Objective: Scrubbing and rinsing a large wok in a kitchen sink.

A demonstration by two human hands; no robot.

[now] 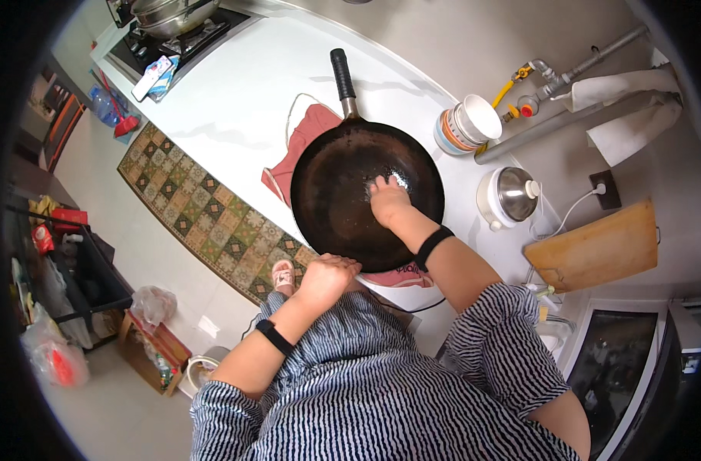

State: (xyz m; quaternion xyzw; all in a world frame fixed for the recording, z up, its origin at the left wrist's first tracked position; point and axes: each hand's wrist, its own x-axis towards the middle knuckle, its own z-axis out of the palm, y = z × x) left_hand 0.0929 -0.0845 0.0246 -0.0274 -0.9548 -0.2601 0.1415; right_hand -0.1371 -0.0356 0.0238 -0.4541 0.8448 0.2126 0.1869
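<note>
A dark iron wok (339,196) rests on a reddish cloth bag (310,132) on the white countertop, its black-wrapped handle pointing away from me. My right hand (391,199) reaches down into the wok, fingers spread at a wet, shiny patch near the middle; whether it holds anything there cannot be told. At the wok's near left rim is my left hand (330,279), with its fingers curled over the edge. Both forearms wear black bands.
Stacked bowls (471,127), a small electric pot (507,199) and a wooden cutting board (595,248) stand to the right. Beyond the countertop (229,98) is a gas stove (203,37) with metal pans. A phone (151,78) lies beside it. A patterned mat (206,213) covers floor at left.
</note>
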